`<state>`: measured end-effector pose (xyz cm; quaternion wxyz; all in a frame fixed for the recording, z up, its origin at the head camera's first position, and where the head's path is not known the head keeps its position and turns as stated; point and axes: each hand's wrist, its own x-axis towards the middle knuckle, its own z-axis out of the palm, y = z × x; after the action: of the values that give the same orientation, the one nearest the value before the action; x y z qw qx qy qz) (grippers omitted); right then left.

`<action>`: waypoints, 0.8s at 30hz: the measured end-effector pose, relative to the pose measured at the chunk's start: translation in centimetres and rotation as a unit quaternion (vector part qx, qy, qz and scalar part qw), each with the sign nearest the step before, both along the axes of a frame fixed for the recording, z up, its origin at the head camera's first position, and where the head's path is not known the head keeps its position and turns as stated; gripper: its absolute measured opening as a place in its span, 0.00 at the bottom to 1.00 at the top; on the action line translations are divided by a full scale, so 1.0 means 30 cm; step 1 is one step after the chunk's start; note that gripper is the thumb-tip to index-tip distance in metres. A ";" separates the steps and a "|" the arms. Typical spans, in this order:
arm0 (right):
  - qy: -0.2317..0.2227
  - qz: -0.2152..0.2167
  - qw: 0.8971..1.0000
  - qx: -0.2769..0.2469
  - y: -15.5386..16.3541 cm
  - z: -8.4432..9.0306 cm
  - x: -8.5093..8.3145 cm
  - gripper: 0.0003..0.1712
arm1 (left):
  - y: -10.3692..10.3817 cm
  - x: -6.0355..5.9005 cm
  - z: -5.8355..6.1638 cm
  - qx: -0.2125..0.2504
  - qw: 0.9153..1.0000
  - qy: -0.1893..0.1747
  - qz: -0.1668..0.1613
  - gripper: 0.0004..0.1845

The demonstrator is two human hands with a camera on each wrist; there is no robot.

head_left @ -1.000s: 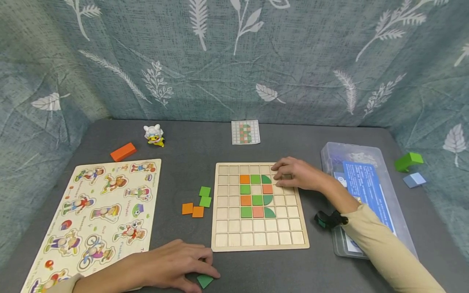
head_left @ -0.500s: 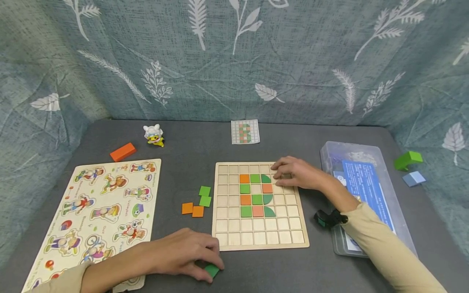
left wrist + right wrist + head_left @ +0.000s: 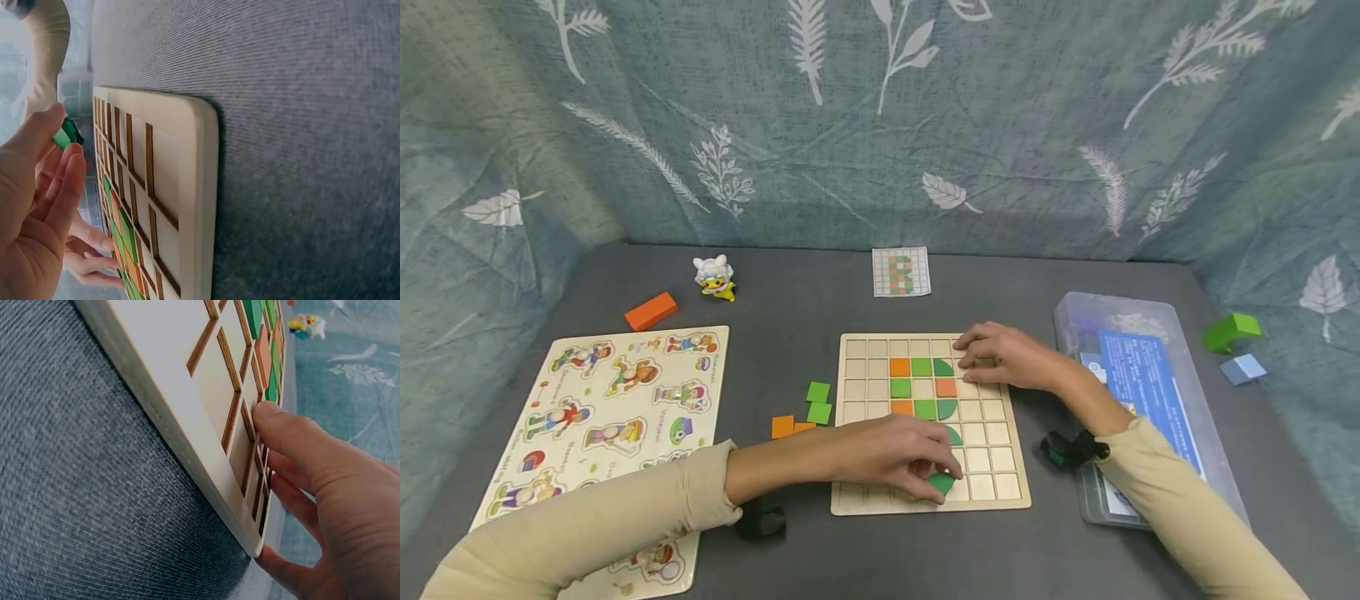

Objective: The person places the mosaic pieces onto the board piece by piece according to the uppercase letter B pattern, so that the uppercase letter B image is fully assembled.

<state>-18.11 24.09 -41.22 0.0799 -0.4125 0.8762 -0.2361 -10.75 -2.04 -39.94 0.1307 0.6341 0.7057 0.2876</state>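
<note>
L hand pinches green piece nr board front edge; R hand flat.

My left hand pinches a green piece over the near rows of the wooden grid board. Just right of the grip, bare squares give open passage. Just beyond it, laid tiles fill the middle squares (flat, low). Farther beyond, my right hand rests on the far right corner, blocking that way. Left, off the board, loose tiles lie on the cloth.
</note>
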 end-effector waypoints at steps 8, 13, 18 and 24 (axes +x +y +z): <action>-0.005 -0.006 1.000 -0.008 -0.005 -0.001 0.004 0.08 | 0.009 -0.009 -0.003 -0.006 0.998 -0.062 0.018 0.11; -0.008 -0.005 1.000 -0.005 -0.005 -0.004 0.003 0.08 | 0.011 -0.010 -0.007 -0.018 0.997 -0.068 0.027 0.12; -0.007 -0.004 1.000 -0.003 -0.005 -0.004 0.003 0.08 | 0.021 -0.008 -0.009 -0.027 0.997 -0.068 0.021 0.13; -0.009 -0.005 1.000 -0.001 -0.001 0.001 0.001 0.08 | 0.040 -0.002 -0.005 -0.021 0.999 -0.043 0.004 0.12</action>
<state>-18.10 24.07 -41.20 0.0863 -0.4062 0.8772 -0.2410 -10.80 -0.85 -40.09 0.1730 0.6158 0.7078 0.2999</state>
